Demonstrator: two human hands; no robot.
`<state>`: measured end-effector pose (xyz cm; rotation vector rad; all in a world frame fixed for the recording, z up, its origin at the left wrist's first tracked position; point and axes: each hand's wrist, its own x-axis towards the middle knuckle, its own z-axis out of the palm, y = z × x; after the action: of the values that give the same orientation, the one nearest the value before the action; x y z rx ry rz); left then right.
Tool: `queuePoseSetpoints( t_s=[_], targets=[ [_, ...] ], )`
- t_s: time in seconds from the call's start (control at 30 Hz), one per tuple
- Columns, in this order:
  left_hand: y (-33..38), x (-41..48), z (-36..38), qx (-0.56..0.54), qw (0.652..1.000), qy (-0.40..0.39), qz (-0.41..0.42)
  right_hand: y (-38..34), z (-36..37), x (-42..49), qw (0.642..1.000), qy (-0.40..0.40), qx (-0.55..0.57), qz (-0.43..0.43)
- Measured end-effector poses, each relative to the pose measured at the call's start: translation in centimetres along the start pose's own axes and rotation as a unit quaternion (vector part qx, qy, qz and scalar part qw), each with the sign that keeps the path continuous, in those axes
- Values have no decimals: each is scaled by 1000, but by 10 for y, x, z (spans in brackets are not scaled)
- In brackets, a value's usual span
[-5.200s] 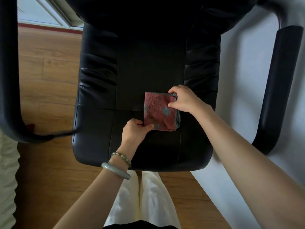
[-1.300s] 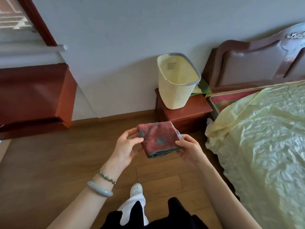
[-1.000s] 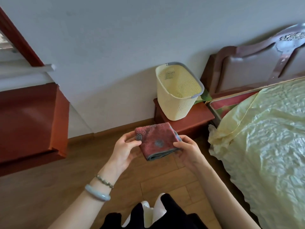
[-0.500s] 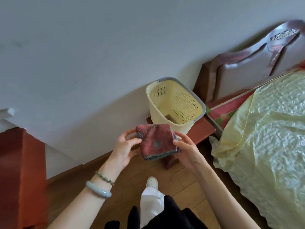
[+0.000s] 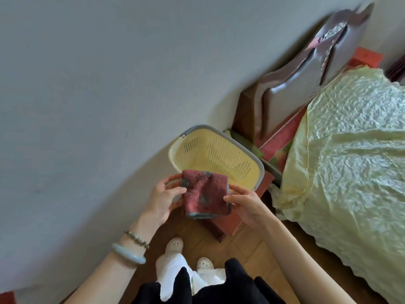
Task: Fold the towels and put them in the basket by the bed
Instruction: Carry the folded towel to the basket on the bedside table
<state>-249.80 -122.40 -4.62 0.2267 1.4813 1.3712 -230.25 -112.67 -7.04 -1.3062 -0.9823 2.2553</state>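
Note:
A folded red towel with grey dots and a grey edge is held flat between both hands. My left hand pinches its left side and my right hand holds its right side. The towel's far edge overlaps the near rim of the pale yellow perforated basket, which has a grey rim and stands on a low red-brown nightstand against the wall. The towel hides part of the basket's bottom, so I cannot tell what lies inside.
A bed with a crinkled pale green cover fills the right side, its dark headboard against the grey wall. My feet in white shoes stand on the wooden floor just before the nightstand.
I have stepped closer to the basket, and the view now looks down into it. Both hands carried the folded towel forward until it reached the basket's near rim.

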Motion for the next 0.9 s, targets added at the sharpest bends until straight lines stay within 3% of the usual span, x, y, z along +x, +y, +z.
queuePoseSetpoints(
  t_s=[0.23, 0.47, 0.67, 0.9],
  targets=[
    [44, 100, 12, 131, 985, -105, -30, -23, 3, 51, 995, 73, 53, 32],
    [65, 200, 28, 241, 947, -187, -100, -28, 15, 106, 980, 156, 110, 49],
    [34, 264, 42, 272, 925, -179, -198, -16, -1, 144, 964, 212, 131, 89],
    [-28, 320, 55, 333, 899, -136, -251, 24, -31, 213, 940, 263, 129, 174]
  ],
)
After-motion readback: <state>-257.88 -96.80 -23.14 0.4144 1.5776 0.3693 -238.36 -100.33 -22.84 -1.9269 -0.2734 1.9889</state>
